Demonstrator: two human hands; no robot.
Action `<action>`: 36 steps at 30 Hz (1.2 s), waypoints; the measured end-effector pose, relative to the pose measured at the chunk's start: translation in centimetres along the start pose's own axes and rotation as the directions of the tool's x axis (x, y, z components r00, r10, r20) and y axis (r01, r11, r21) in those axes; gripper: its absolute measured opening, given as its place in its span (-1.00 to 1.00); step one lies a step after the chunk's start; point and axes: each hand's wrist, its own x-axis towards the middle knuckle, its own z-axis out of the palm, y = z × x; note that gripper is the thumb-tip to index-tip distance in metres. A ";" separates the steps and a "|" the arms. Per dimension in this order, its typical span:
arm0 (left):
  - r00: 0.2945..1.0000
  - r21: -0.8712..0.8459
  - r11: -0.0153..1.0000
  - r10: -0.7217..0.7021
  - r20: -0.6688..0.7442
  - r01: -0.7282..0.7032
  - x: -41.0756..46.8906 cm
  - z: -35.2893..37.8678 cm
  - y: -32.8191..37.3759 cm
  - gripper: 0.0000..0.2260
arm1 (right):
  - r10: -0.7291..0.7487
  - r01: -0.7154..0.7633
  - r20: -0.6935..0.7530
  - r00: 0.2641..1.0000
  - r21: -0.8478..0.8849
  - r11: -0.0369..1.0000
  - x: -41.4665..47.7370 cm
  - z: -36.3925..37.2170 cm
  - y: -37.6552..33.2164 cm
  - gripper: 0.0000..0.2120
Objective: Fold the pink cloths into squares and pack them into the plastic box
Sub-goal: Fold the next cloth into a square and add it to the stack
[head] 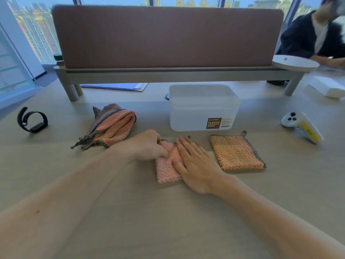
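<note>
On bench, right hand flat, fingers spread, pressing pink cloth; left hand fingers pinching its edge.

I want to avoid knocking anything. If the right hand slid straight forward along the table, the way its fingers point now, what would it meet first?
Probably the translucent white plastic box. The right hand lies flat on the pink waffle cloth being folded, fingers aimed forward and slightly left, towards the box's front left corner; it might just pass left of it.

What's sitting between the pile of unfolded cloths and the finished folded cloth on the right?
In the head view, the cloth being folded, with the left hand pinching it and the right hand flat on it.
</note>
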 end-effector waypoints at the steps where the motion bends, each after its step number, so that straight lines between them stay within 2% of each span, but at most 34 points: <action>1: 0.998 -0.153 0.988 -0.008 0.061 0.018 0.1 -0.2 0.6 -0.81 | 0.003 -0.003 0.002 1.000 0.032 0.999 0.1 -0.2 0.1 -0.35; 3: 0.985 -0.380 0.923 0.016 0.171 0.051 0.1 -0.4 1.7 -0.87 | 0.017 -0.022 0.029 0.999 0.173 0.985 0.6 -0.7 0.7 -0.29; 4: 0.984 -0.413 0.910 0.031 0.177 0.045 0.1 -0.4 2.3 -0.88 | 0.028 -0.036 0.029 0.999 0.305 0.952 0.6 -1.3 0.9 -0.22; 5: 0.986 -0.440 0.898 0.044 0.161 0.032 0.2 -0.4 2.9 -0.87 | 0.053 -0.055 0.018 0.998 0.482 0.875 0.6 -2.0 1.2 -0.15; 6: 0.988 -0.479 0.877 0.059 0.142 0.016 0.3 -0.5 3.8 -0.85 | 0.097 -0.073 0.003 0.995 0.686 0.724 0.4 -2.9 1.6 -0.13; 7: 0.989 -0.540 0.842 0.078 0.128 0.004 0.4 -0.7 4.7 -0.82 | 0.166 -0.090 0.004 0.986 0.852 0.515 0.2 -3.9 2.1 -0.14; 9: 0.981 -0.690 0.724 0.144 0.127 -0.017 0.6 -1.2 6.9 -0.80 | 0.284 -0.093 0.054 0.957 0.988 0.126 -0.4 -6.1 3.8 -0.21; 10: 0.977 -0.753 0.658 0.177 0.121 -0.026 0.7 -1.3 8.0 -0.79 | 0.304 -0.090 0.084 0.949 0.996 0.005 -0.8 -7.1 5.0 -0.26; 11: 0.973 -0.801 0.598 0.201 0.113 -0.031 0.8 -1.3 9.2 -0.78 | 0.296 -0.105 0.122 0.948 0.992 -0.072 -1.3 -7.9 6.2 -0.32; 13: 0.975 -0.862 0.507 0.196 0.100 -0.013 1.7 -0.4 11.1 -0.77 | 0.273 -0.146 0.179 0.945 0.979 -0.139 -2.4 -8.9 8.5 -0.47; 15: 0.985 -0.880 0.475 0.142 0.095 0.016 3.0 1.6 12.2 -0.78 | 0.369 -0.138 0.155 0.917 0.988 -0.073 -3.4 -9.2 10.9 -0.58; 16: 0.993 -0.868 0.496 0.100 0.070 0.012 3.8 3.0 12.3 -0.80 | 0.434 -0.139 0.136 0.890 0.990 -0.024 -3.7 -9.1 11.8 -0.59; 18: 0.999 -0.748 0.662 0.016 -0.046 -0.045 4.9 5.7 12.3 -0.85 | 0.546 -0.186 0.092 0.833 0.975 0.119 -4.2 -8.9 12.9 -0.52; 19: 0.992 -0.647 0.759 -0.011 -0.123 -0.072 5.2 6.9 12.2 -0.81 | 0.570 -0.218 0.056 0.820 0.951 0.219 -4.3 -8.5 13.4 -0.46; 21: 0.966 -0.511 0.852 -0.026 -0.256 -0.112 5.4 8.8 12.0 -0.69 | 0.589 -0.255 -0.018 0.808 0.890 0.378 -4.1 -7.5 14.2 -0.42; 25: 0.909 -0.445 0.861 0.048 -0.415 -0.248 5.2 10.1 11.9 -0.59 | 0.586 -0.278 -0.138 0.798 0.779 0.562 -3.8 -6.8 14.8 -0.44; 29: 0.883 -0.324 0.893 0.147 -0.445 -0.312 4.8 10.6 11.5 -0.57 | 0.551 -0.302 -0.206 0.809 0.659 0.689 -3.9 -6.3 15.1 -0.41; 32: 0.873 -0.180 0.936 0.195 -0.446 -0.301 4.5 11.0 11.3 -0.52 | 0.510 -0.334 -0.241 0.826 0.519 0.787 -4.2 -6.3 14.9 -0.40; 34: 0.829 -0.072 0.940 0.257 -0.498 -0.334 3.9 11.0 11.5 -0.52 | 0.497 -0.392 -0.305 0.812 0.345 0.853 -4.6 -7.0 14.4 -0.39; 36: 0.731 0.084 0.896 0.407 -0.547 -0.436 3.1 11.3 11.9 -0.57 | 0.428 -0.440 -0.429 0.796 0.076 0.895 -4.9 -7.7 13.5 -0.44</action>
